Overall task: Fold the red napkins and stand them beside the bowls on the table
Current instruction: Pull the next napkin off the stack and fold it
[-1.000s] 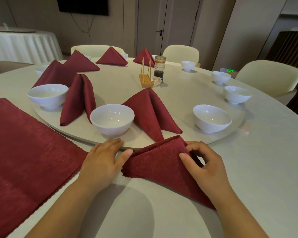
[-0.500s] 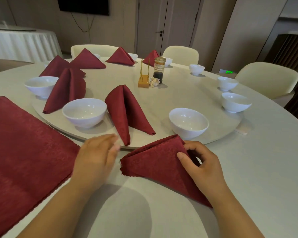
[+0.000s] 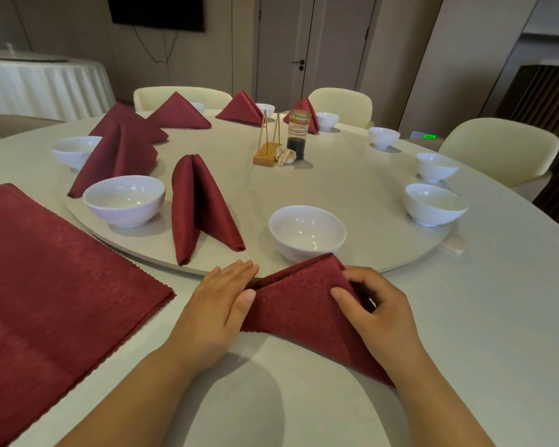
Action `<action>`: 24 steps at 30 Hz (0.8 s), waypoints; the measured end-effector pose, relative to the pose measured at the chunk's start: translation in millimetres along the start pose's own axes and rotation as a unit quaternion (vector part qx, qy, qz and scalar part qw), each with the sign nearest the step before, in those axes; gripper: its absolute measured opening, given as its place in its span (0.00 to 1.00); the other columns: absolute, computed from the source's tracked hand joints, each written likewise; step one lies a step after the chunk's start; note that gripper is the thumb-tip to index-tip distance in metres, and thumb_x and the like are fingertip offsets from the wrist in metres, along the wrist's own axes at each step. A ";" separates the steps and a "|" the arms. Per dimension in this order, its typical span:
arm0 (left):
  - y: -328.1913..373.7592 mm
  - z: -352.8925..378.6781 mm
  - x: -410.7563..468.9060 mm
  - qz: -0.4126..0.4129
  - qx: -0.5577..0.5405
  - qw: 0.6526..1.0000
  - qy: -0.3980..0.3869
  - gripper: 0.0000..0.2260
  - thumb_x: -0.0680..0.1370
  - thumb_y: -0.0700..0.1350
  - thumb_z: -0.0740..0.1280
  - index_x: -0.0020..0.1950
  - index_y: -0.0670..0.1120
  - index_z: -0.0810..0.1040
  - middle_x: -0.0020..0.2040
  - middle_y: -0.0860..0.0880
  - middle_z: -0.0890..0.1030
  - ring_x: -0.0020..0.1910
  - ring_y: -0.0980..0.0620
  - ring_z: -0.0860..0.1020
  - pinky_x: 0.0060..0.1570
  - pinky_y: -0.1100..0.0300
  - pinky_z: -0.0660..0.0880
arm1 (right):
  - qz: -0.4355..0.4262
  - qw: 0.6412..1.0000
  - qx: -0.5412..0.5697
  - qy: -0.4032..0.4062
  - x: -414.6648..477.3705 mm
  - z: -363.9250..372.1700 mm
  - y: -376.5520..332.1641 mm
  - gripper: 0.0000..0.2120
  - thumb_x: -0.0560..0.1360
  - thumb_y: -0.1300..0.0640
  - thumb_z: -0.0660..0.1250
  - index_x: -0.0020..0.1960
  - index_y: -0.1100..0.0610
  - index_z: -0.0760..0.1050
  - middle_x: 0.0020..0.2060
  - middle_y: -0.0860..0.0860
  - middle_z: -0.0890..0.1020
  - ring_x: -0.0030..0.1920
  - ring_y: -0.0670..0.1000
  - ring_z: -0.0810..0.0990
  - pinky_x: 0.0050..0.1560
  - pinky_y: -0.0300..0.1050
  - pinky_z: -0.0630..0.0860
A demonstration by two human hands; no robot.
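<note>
Head view.

- **Napkin** [image 3: 297,304]: red cloth, folded to a triangle. It lies on the worktop [image 3: 481,317] at the near rim of the turntable [image 3: 352,188], just in front of a bowl [image 3: 307,232].
- **Handling (judged):** light, soft and limp, neither fragile nor slippery. The creases will likely spring open unless pinched.
- **Best hold (judged):** the peak and folded edges, not the loose scalloped hem.
- **Right hand** [image 3: 378,304]: fingers curled, pinching the napkin's upper right fold.
- **Left hand** [image 3: 220,304]: fingers straight and flat, thumb against the napkin's left corner, gripping nothing.
- **Worktop:** round, pale, smooth. Flat napkins [image 3: 46,285] lie at the left.
- **Turntable:** white bowls around the rim. Standing napkins [image 3: 200,208] are beside those at the left and far side, none at the right.
- **Room:** cream chairs [image 3: 497,150], a door [image 3: 284,43], a dark screen [image 3: 155,11].
</note>
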State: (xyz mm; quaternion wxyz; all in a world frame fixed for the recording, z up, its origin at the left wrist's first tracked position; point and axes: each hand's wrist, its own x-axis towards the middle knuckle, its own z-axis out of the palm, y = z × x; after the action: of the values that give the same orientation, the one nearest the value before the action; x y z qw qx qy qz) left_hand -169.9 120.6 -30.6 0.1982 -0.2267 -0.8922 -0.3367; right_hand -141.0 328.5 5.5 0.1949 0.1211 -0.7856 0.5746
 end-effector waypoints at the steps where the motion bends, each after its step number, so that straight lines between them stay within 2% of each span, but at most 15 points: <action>1: 0.2 0.9 0.0 -0.011 -0.005 1.000 -0.002 0.40 0.73 0.70 0.36 0.69 0.46 0.68 0.64 0.59 0.65 0.65 0.69 0.57 0.64 0.78 0.42 | -0.007 1.000 -0.004 -0.006 0.2 0.0 0.0 0.07 0.66 0.56 0.65 0.41 0.46 0.76 0.40 0.35 0.80 0.43 0.38 0.78 0.43 0.25 0.69; 4: -0.3 3.3 0.4 -0.035 -0.013 0.999 -0.006 0.44 0.68 0.73 0.33 0.70 0.48 0.66 0.65 0.61 0.63 0.65 0.70 0.55 0.62 0.80 0.40 | -0.022 0.999 -0.019 -0.022 0.8 -0.2 -0.2 0.09 0.67 0.57 0.65 0.43 0.45 0.76 0.43 0.37 0.79 0.45 0.38 0.77 0.45 0.25 0.68; 7: -2.2 1.4 1.1 -0.066 0.004 0.998 -0.010 0.50 0.64 0.76 0.29 0.71 0.48 0.66 0.66 0.59 0.63 0.66 0.66 0.56 0.61 0.80 0.38 | -0.017 0.999 -0.028 -0.019 1.1 -0.2 0.7 0.07 0.67 0.57 0.65 0.42 0.46 0.76 0.41 0.39 0.79 0.43 0.38 0.77 0.44 0.26 0.68; 9: -0.9 -0.8 1.1 -0.081 0.006 0.997 0.011 0.51 0.64 0.76 0.31 0.70 0.46 0.68 0.66 0.56 0.67 0.67 0.63 0.59 0.62 0.77 0.39 | -0.009 0.999 -0.034 -0.013 1.0 0.3 1.9 0.06 0.67 0.56 0.64 0.41 0.46 0.76 0.40 0.39 0.79 0.42 0.39 0.77 0.43 0.26 0.68; 10: 0.2 -1.5 1.7 -0.085 0.005 0.996 0.030 0.47 0.66 0.74 0.35 0.68 0.45 0.71 0.64 0.54 0.70 0.67 0.60 0.63 0.63 0.74 0.42 | -0.006 0.999 -0.037 -0.010 1.0 0.4 2.5 0.05 0.67 0.55 0.64 0.41 0.47 0.76 0.39 0.39 0.79 0.42 0.39 0.77 0.43 0.27 0.69; 12: 0.9 -2.5 4.3 -0.070 0.018 0.995 0.063 0.35 0.73 0.62 0.43 0.59 0.40 0.78 0.57 0.46 0.78 0.59 0.57 0.70 0.58 0.73 0.51 | 0.002 0.999 -0.038 0.002 1.3 -0.1 3.5 0.04 0.67 0.55 0.65 0.41 0.48 0.76 0.39 0.39 0.79 0.41 0.40 0.77 0.42 0.27 0.69; 14: -3.2 -1.4 4.9 -0.052 0.054 0.992 0.103 0.26 0.76 0.52 0.48 0.50 0.38 0.81 0.48 0.42 0.81 0.50 0.56 0.69 0.50 0.68 0.57 | 0.015 0.999 -0.029 0.029 2.1 -4.9 4.4 0.05 0.70 0.59 0.68 0.41 0.49 0.76 0.37 0.38 0.80 0.39 0.38 0.77 0.42 0.27 0.70; 15: -6.1 -0.9 4.2 -0.053 0.068 0.990 0.113 0.25 0.76 0.51 0.48 0.48 0.38 0.81 0.46 0.42 0.81 0.49 0.55 0.70 0.50 0.65 0.58 | 0.022 0.998 -0.023 0.045 2.5 -8.3 4.6 0.08 0.72 0.63 0.68 0.41 0.50 0.76 0.36 0.37 0.80 0.38 0.37 0.77 0.41 0.27 0.70; 17: -10.6 -1.4 2.7 -0.099 0.060 0.989 0.091 0.30 0.74 0.56 0.45 0.52 0.40 0.81 0.53 0.43 0.79 0.57 0.53 0.71 0.58 0.61 0.57 | 0.035 0.997 -0.018 0.069 3.6 -15.8 1.9 0.11 0.73 0.68 0.66 0.41 0.51 0.76 0.34 0.38 0.80 0.36 0.37 0.76 0.40 0.28 0.71; 20: -16.4 -4.7 0.5 -0.145 0.046 0.986 0.066 0.37 0.69 0.61 0.40 0.59 0.43 0.78 0.63 0.44 0.74 0.67 0.46 0.66 0.66 0.56 0.53 | 0.039 0.993 -0.023 0.108 6.5 -26.3 -7.8 0.12 0.73 0.67 0.65 0.41 0.51 0.76 0.32 0.37 0.80 0.35 0.37 0.77 0.38 0.27 0.72; 24: -19.0 -6.2 0.7 -0.165 0.047 0.984 0.043 0.40 0.67 0.63 0.40 0.62 0.43 0.77 0.67 0.45 0.71 0.71 0.46 0.62 0.68 0.55 0.51 | 0.014 0.985 -0.049 0.167 20.3 -39.6 -27.0 0.12 0.74 0.66 0.65 0.40 0.49 0.75 0.31 0.34 0.79 0.34 0.35 0.75 0.37 0.25 0.71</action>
State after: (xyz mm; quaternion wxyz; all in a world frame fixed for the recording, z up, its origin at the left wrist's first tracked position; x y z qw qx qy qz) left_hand -179.5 103.8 -35.7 0.1887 -0.0516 -0.9228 -0.3319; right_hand -141.4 358.4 48.1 0.3212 0.0031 -0.7707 0.5503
